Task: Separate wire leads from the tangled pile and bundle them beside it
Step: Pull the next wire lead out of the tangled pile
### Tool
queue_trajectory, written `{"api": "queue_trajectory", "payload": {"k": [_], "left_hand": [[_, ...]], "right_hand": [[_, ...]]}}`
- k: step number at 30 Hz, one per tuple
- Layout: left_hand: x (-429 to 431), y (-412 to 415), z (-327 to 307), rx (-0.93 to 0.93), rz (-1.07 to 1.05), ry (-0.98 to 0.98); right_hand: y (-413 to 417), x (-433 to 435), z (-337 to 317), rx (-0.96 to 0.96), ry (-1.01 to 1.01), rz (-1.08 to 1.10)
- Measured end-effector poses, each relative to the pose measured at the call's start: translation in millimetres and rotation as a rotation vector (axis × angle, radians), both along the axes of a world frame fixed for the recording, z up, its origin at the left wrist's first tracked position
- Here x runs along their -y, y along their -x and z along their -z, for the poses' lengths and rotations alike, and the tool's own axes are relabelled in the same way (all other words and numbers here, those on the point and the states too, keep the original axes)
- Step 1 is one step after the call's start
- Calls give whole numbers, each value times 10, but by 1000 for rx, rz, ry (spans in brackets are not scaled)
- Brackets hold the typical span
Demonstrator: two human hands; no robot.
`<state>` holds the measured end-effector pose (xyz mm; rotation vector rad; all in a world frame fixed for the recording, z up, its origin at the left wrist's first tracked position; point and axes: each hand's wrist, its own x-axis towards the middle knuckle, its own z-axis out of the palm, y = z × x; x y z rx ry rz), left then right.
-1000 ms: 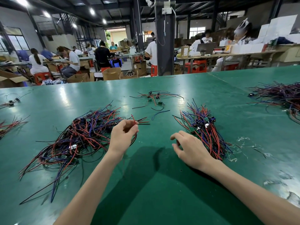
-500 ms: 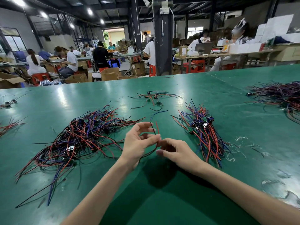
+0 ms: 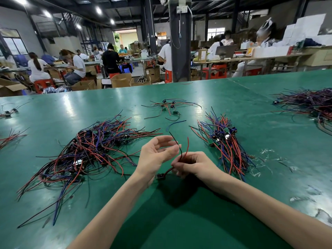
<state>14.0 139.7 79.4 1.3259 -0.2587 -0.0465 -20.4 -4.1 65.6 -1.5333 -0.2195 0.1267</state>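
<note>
A tangled pile [image 3: 89,153] of red, blue and black wire leads with small connectors spreads over the green table [image 3: 179,221] at left centre. To its right lies a straighter bundle [image 3: 224,144] of the same leads. Between them my right hand [image 3: 194,164] pinches one lead [image 3: 183,151], whose red and black ends stick upward while its dark connector [image 3: 159,176] hangs below near the table. My left hand [image 3: 156,157] hovers just left of it, fingers loosely curved, fingertips close to the black wire.
A small cluster of leads [image 3: 168,106] lies further back in the middle. Another big pile [image 3: 312,105] sits at the far right, and small groups of wires [image 3: 9,139] at the left edge. Plastic scraps [image 3: 269,155] litter the table right of the bundle. People work at benches behind.
My left hand pulled one lead out of the tangled pile and carried it right. My right hand came left to meet it and now grips the lead, while my left hand has loosened.
</note>
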Motion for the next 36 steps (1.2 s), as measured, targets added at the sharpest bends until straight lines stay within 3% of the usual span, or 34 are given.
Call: {"api": "queue_trajectory", "payload": {"k": [2, 6, 12, 18, 26, 30, 36], "left_hand": [[-29, -23, -23, -78, 67, 0], [-124, -66, -28, -77, 111, -278], [-221, -91, 4, 205, 105, -788], [-229, -104, 35, 267, 26, -791], [-335, -209, 54, 87, -287, -751], [-425, -244, 75, 160, -481, -1052], [-416, -195, 84, 176, -478, -1249]], "right_hand": [[-36, 46, -28, 0, -34, 78], [-100, 167, -77, -17, -99, 215], [-144, 259, -108, 1, -150, 310], [-166, 292, -109, 33, -169, 361], [-167, 333, -95, 83, -174, 423], [-164, 319, -98, 74, -176, 412], [-152, 323, -106, 84, -173, 393]]}}
